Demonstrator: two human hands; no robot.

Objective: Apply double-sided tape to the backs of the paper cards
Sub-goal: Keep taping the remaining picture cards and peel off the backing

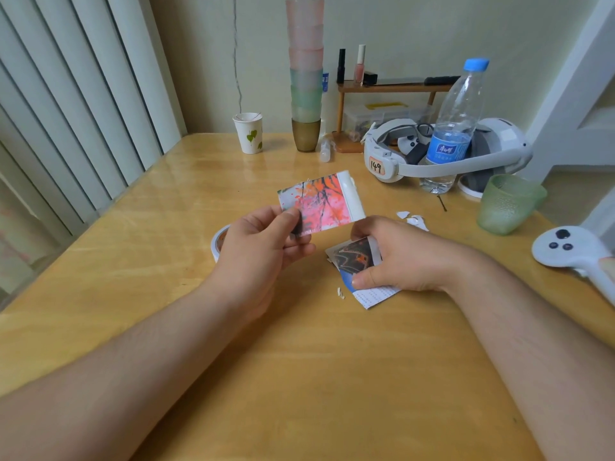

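- Wooden table [166, 261] pushed against a pale wall, vertical blinds [66, 94] on the left.
- Back edge is pretty cluttered: paper cup [249, 133], a tall stack of cups [305, 74], a small shelf [389, 88] with nail polish on it, a white headset [442, 168] with a water bottle [452, 128] standing in front of it.
- Green glass [507, 202] sits off to the right, white controller [572, 251] near the right edge.
- Torn white scraps [412, 219] lie just past the right hand.
- Tape roll [220, 241] is on the table, mostly hidden behind the left hand.
- Left hand [263, 251] pinches a pink-and-orange card [319, 202] by its lower left corner, holding it up off the table, picture side facing the camera. White strip runs along its right edge.
- Right hand [399, 257] has fingers curled down onto a small pile of cards [357, 261] on the table, thumb pressing the near edge.
- The two hands are close together, mid-table.
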